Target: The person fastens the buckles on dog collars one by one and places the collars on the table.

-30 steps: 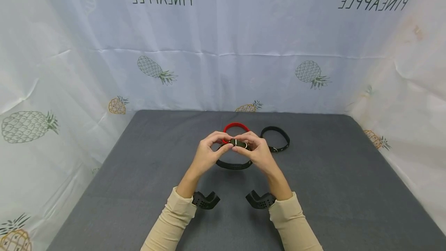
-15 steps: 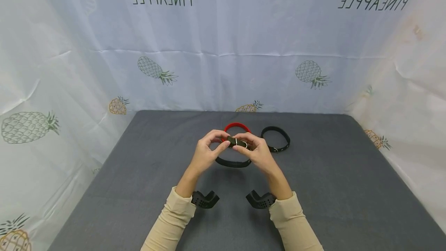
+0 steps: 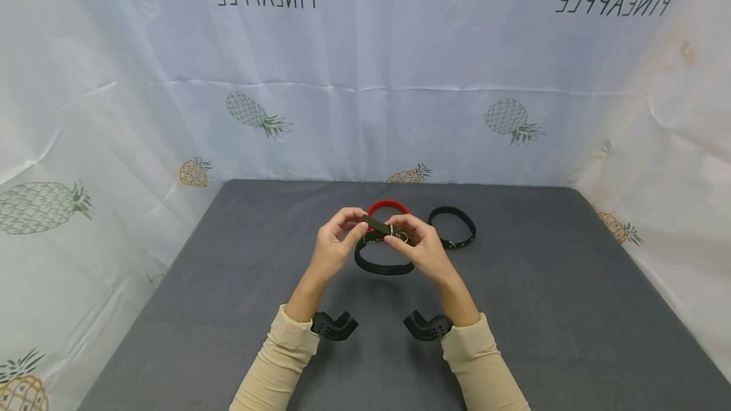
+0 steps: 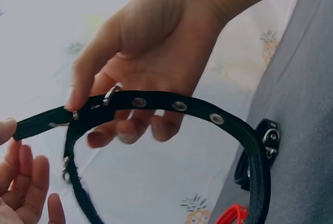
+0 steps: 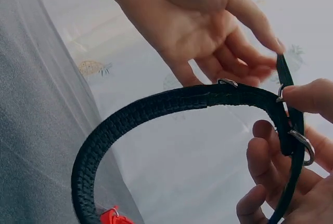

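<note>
Both hands hold a dark dog collar (image 3: 384,269), formed into a ring above the table. My left hand (image 3: 334,244) pinches the strap's free tip (image 3: 374,225) between thumb and fingers. Close beside it, my right hand (image 3: 424,245) grips the collar at its metal buckle (image 4: 111,95), thumb on top. In the left wrist view the strap runs through the buckle, and metal-rimmed eyelets (image 4: 179,106) line the band. The right wrist view shows the padded, textured inner side (image 5: 125,117) and a metal ring (image 5: 307,148) near the right thumb.
A red collar (image 3: 388,203) lies behind the hands, partly covered by them. To its right rests another black collar (image 3: 469,224), closed in a loop. The grey table (image 3: 240,271) is backed by a white curtain (image 3: 365,138) with pineapple prints.
My left hand has drawn the strap tip left and slightly upward, so more of it shows past the buckle. The right hand has stayed nearly in place.
</note>
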A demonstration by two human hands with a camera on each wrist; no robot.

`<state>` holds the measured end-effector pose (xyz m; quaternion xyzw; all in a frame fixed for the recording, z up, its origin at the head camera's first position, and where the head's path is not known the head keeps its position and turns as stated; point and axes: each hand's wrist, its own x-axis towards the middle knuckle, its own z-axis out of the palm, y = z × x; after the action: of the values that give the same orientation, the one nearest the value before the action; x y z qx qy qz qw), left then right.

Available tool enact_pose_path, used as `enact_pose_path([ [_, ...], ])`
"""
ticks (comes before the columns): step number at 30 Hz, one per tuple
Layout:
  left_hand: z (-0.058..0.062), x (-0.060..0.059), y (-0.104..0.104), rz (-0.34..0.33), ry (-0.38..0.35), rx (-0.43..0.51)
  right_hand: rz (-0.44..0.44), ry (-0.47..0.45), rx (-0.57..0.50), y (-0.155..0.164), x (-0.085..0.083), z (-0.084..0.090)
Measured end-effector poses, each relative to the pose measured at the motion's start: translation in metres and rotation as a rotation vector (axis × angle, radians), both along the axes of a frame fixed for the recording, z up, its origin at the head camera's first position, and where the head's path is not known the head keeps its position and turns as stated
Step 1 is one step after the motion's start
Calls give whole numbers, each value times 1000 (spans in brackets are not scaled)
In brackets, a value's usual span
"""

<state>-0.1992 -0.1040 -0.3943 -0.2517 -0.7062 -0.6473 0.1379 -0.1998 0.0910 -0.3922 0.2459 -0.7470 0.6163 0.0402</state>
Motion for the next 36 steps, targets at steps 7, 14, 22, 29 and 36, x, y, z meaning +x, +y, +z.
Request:
enact_pose_path([
  [7,2,-3,-4,-1,-29,180,-10,-20,-9,4,-1,0],
  [14,3,-3,-5,-6,-38,194,5,-35,-15,4,-1,-1],
  [22,1,-3,-6,-40,-10,232,9,-55,-21,5,-1,-1],
  [29,-1,-3,-6,-47,-43,211,24,-79,-39,5,0,-1],
  [36,-5,-6,-5,-37,-132,124,28,-88,-69,6,-1,0],
])
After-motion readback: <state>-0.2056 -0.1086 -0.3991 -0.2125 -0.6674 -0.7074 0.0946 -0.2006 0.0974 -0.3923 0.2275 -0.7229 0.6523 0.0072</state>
